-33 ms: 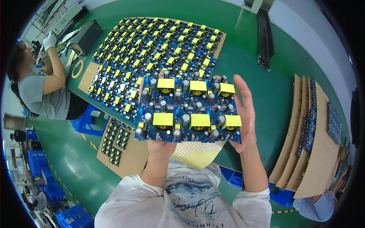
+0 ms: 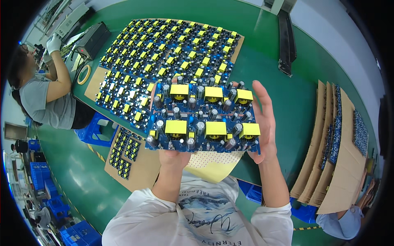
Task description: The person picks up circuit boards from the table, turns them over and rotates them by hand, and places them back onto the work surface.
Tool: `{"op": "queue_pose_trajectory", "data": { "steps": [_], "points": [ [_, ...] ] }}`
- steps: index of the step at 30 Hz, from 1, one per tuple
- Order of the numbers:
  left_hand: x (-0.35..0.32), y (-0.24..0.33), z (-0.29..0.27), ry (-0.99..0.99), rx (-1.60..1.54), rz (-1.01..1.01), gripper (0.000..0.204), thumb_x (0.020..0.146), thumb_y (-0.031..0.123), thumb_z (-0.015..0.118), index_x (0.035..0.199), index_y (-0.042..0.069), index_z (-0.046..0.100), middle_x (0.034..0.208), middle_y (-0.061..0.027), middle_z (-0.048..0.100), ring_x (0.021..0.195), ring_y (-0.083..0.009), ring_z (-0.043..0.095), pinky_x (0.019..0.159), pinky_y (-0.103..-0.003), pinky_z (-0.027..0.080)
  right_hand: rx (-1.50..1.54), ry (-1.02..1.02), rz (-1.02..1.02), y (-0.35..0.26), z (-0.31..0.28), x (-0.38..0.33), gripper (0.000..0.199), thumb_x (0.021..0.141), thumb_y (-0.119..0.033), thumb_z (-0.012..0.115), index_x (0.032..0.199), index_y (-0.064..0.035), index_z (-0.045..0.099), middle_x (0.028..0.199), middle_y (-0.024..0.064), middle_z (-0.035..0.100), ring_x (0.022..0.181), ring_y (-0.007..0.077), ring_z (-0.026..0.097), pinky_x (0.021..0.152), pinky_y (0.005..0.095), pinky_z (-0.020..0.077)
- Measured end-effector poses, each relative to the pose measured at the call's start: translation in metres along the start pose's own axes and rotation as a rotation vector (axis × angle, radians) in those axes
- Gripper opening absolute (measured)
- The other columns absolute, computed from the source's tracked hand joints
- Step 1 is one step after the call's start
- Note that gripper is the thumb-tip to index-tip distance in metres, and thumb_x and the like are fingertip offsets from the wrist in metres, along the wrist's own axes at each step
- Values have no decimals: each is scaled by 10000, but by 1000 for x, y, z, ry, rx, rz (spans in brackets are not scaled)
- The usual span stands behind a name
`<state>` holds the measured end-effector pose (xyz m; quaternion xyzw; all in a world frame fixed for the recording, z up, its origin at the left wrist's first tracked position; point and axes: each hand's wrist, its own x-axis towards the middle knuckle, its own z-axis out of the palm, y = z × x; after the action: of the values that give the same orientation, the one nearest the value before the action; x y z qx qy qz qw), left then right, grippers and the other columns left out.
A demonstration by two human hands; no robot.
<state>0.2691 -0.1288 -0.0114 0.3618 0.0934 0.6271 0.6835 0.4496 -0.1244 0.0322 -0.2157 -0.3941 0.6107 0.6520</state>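
Sitting at the far left, a co-worker in a grey shirt (image 2: 43, 100) wears a white glove and works beside a roll of yellow tape (image 2: 84, 75) on the green table (image 2: 262, 57). Right of that person, sheets of brown cardboard (image 2: 95, 82) carry rows of blue circuit boards with small yellow transformers (image 2: 164, 53), glossy and densely studded. Lower down, the left hand (image 2: 174, 158) supports from beneath a blue rectangular circuit board panel bearing six yellow block transformers and silver-topped cylindrical capacitors (image 2: 205, 119); its fingers are hidden under the panel, so how far they close cannot be told. That panel hangs level above the table, between both hands, over a pale yellow perforated sheet (image 2: 213, 164). The right hand (image 2: 264, 123) presses flat against the panel's right edge, fingers straight and upright. Farther right, tilted cardboard stacks (image 2: 324, 143) lean together.
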Motion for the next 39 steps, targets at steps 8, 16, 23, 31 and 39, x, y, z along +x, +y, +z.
{"op": "queue_pose_trajectory", "data": {
  "steps": [8, 16, 23, 31, 39],
  "points": [
    [3, -1, 3, 158, 92, -3, 724, 724, 544, 586, 1309, 179, 365, 1330, -13, 390, 1218, -231, 366, 1003, -461, 297, 88, 53, 12, 1, -6, -5, 1053, 400, -187, 881, 1274, -39, 311, 1313, 166, 328, 1190, 276, 384, 999, 415, 330],
    [2, 0, 5, 185, -161, 26, 842, 640, 342, 753, 1308, 88, 309, 1263, -46, 431, 1143, -224, 445, 954, -417, 378, -279, -177, -200, 7, -17, 2, 880, 513, -467, 807, 1191, -86, 394, 1291, 234, 336, 1224, 331, 347, 995, 452, 327],
    [1, 4, 9, 236, -166, -4, 837, 637, 284, 771, 1308, 87, 311, 1254, -47, 438, 1131, -225, 455, 949, -408, 382, -282, -147, -230, 9, -17, 2, 846, 528, -516, 780, 1162, -92, 416, 1285, 252, 333, 1223, 346, 345, 997, 454, 319],
    [-5, -2, -4, 225, -119, 26, 878, 626, 330, 753, 1328, 107, 275, 1251, -57, 434, 1135, -239, 447, 936, -417, 388, -270, -172, -241, 8, -18, 4, 866, 512, -502, 792, 1176, -101, 405, 1308, 251, 312, 1223, 337, 347, 992, 454, 327],
    [-13, -7, -29, 134, 13, 52, 804, 669, 480, 693, 1308, 133, 350, 1302, -69, 409, 1176, -267, 422, 979, -463, 356, -46, -167, -57, -5, -11, -1, 1055, 473, -357, 840, 1319, -122, 255, 1358, 235, 246, 1234, 344, 331, 993, 470, 331]
  ]
}}
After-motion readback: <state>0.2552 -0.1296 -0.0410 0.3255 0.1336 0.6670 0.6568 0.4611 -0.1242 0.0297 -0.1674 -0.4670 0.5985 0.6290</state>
